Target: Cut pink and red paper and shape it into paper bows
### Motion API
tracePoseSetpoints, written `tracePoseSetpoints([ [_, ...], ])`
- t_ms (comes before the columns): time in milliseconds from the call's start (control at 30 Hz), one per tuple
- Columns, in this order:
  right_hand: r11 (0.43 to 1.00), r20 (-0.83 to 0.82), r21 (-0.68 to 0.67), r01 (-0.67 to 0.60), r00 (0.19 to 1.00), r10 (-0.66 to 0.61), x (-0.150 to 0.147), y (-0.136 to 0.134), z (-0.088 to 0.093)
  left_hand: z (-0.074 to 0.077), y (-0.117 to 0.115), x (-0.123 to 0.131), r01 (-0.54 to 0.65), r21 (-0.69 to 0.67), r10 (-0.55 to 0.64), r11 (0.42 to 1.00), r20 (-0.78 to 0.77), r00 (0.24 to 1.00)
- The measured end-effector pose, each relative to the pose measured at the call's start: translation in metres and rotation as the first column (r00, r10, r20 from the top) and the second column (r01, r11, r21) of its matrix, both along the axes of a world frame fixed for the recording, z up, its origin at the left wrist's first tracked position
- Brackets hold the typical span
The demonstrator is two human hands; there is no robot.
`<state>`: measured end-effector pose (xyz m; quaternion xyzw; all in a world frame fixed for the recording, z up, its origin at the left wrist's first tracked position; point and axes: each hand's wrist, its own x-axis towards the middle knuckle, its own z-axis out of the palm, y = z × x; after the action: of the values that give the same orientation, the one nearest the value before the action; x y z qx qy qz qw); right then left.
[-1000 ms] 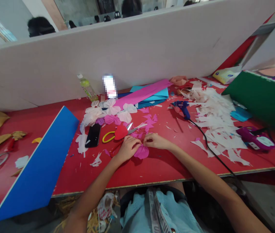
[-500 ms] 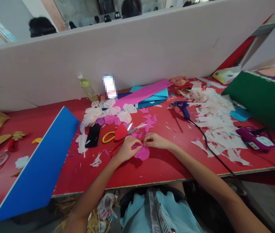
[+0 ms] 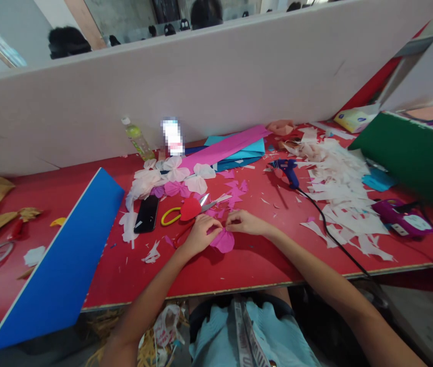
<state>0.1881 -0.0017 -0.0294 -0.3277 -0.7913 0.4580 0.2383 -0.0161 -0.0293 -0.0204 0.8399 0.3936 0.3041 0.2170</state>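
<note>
We are holding a pink paper flower (image 3: 223, 242) between both hands, just below the centre of the frame, above the red table (image 3: 124, 275). Our left hand (image 3: 204, 232) is gripping its gathered upper end between thumb and fingers, and our right hand (image 3: 246, 223) is meeting it there, its fingertips pinched together on the same end, though the exact contact is partly hiding behind the fingers. We are probably pinching there so that the folds are staying bunched while the rounded petals are hanging free, uncrushed, toward the lower edge.

Just above our left hand, scissors (image 3: 170, 216) are lying with a red heart-shaped piece (image 3: 190, 208) over them, seemingly within easy reach. Left of centre, white paper flowers (image 3: 176, 168) are sitting clustered, apparently set aside from our working spot. Right of centre, a glue gun (image 3: 287, 171) is resting with its cable (image 3: 327, 229) trailing toward the lower right, perhaps so that it is staying clear of the hands. Farther right, white paper scraps (image 3: 338, 188) are covering the table. At left, a blue board (image 3: 67, 265) is standing tilted, seemingly screening off our area.
</note>
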Motion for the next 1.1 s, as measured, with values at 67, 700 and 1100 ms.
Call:
tracePoseSetpoints([
  [67, 1.000, 0.017, 0.023, 0.012, 1.000, -0.013, 0.000, 0.000, 0.000, 0.002, 0.000, -0.001, -0.001, 0.001, 0.001, 1.000, -0.032, 0.999],
  [700, 0.995, 0.117, 0.092, 0.046, 0.991, -0.057, 0.002, -0.003, 0.007, 0.002, 0.004, -0.009, 0.006, -0.004, -0.007, 1.000, -0.167, 0.986],
  [1100, 0.990, 0.179, 0.135, 0.049, 0.981, -0.074, 0.003, -0.003, 0.005, 0.007, 0.005, -0.013, -0.002, 0.021, 0.006, 1.000, -0.222, 0.975],
])
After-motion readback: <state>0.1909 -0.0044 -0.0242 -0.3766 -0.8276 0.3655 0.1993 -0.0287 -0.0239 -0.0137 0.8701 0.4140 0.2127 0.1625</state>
